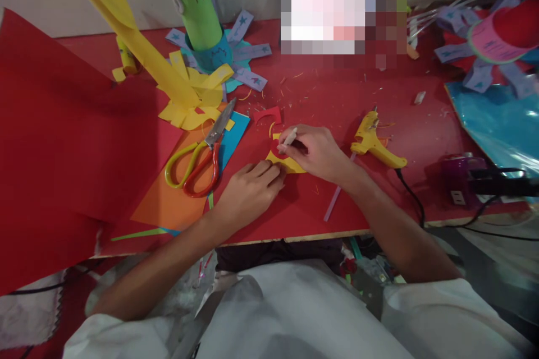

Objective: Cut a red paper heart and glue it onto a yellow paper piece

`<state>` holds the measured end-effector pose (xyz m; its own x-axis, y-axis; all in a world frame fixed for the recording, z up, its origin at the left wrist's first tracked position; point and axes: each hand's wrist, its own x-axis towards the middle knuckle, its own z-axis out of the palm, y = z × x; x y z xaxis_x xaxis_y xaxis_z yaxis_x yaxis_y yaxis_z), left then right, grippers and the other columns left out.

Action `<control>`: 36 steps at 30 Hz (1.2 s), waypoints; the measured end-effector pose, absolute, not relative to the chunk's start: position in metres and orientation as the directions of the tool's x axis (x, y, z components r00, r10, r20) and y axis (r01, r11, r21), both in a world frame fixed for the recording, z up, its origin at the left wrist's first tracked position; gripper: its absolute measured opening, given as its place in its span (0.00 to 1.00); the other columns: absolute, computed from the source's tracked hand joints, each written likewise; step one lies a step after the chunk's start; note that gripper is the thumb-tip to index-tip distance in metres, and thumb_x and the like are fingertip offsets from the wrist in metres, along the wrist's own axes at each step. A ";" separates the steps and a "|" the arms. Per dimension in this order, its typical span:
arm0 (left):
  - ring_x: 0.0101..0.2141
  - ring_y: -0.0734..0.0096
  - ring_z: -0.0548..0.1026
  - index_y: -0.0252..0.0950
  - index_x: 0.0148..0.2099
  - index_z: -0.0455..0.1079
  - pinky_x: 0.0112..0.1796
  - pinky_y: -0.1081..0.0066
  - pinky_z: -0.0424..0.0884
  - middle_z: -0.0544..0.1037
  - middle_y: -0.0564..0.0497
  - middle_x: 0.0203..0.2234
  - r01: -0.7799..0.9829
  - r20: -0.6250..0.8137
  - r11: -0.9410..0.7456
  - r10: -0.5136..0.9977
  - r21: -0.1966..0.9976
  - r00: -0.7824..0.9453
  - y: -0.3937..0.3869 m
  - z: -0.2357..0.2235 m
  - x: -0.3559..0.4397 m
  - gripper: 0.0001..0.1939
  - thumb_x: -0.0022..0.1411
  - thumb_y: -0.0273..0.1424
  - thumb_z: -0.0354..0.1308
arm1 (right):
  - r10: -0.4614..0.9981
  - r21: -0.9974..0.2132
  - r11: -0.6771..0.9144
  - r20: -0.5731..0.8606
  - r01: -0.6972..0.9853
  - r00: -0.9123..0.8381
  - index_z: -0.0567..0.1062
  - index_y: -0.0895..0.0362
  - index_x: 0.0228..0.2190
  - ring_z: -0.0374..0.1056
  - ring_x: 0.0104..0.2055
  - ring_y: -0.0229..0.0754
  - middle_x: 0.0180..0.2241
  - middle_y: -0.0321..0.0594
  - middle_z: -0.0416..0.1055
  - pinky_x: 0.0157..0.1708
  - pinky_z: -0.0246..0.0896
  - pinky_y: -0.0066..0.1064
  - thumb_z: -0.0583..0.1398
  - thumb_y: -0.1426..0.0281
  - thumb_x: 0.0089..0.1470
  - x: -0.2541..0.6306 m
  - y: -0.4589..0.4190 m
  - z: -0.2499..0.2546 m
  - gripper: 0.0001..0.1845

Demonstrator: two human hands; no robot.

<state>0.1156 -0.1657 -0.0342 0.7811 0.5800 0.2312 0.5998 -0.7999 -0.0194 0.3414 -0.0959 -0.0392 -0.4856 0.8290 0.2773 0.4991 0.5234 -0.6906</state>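
Note:
A piece of yellow paper (293, 166) lies on the red tabletop under both my hands. My left hand (256, 185) has its fingers bent together on the paper's left edge, holding it down. Pinched in the fingers of my right hand (315, 148) is a short white pen (290, 136), pointing down at the paper; its lower tip is hidden by the fingers. A curved scrap of red paper (268, 115) lies just beyond. Scissors (202, 158) with one yellow and one red handle rest to the left on orange paper (158, 196), their blades slightly parted.
A yellow glue gun (379, 143) with a cord lies at the right, near a purple box (457, 176). Paper crafts stand behind: a yellow one (155, 61), a green tube (197, 5) and a pink ring (492, 39). A large red sheet (54, 151) rises at the left.

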 end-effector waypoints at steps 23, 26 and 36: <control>0.50 0.61 0.78 0.34 0.53 0.81 0.43 0.61 0.77 0.82 0.46 0.51 0.604 0.216 -0.797 0.586 -0.018 0.781 -0.167 -0.035 0.114 0.08 0.76 0.26 0.61 | 0.822 -0.675 0.533 0.271 0.510 -0.501 0.73 0.52 0.31 0.75 0.40 0.49 0.35 0.43 0.79 0.44 0.69 0.41 0.60 0.61 0.71 0.345 -0.101 -0.037 0.15; 0.50 0.61 0.79 0.34 0.54 0.80 0.44 0.61 0.77 0.82 0.47 0.52 0.601 0.215 -0.799 0.585 -0.015 0.782 -0.167 -0.034 0.114 0.08 0.76 0.26 0.61 | 0.830 -0.666 0.532 0.289 0.523 -0.477 0.73 0.51 0.32 0.75 0.41 0.49 0.36 0.43 0.80 0.45 0.69 0.41 0.59 0.61 0.71 0.348 -0.098 -0.040 0.14; 0.50 0.61 0.80 0.31 0.57 0.79 0.45 0.62 0.77 0.83 0.46 0.51 0.600 0.231 -0.800 0.581 -0.013 0.780 -0.167 -0.035 0.115 0.10 0.78 0.28 0.61 | 0.852 -0.651 0.506 0.275 0.566 -0.446 0.72 0.51 0.33 0.75 0.40 0.49 0.36 0.43 0.79 0.44 0.67 0.41 0.60 0.63 0.70 0.355 -0.091 -0.044 0.12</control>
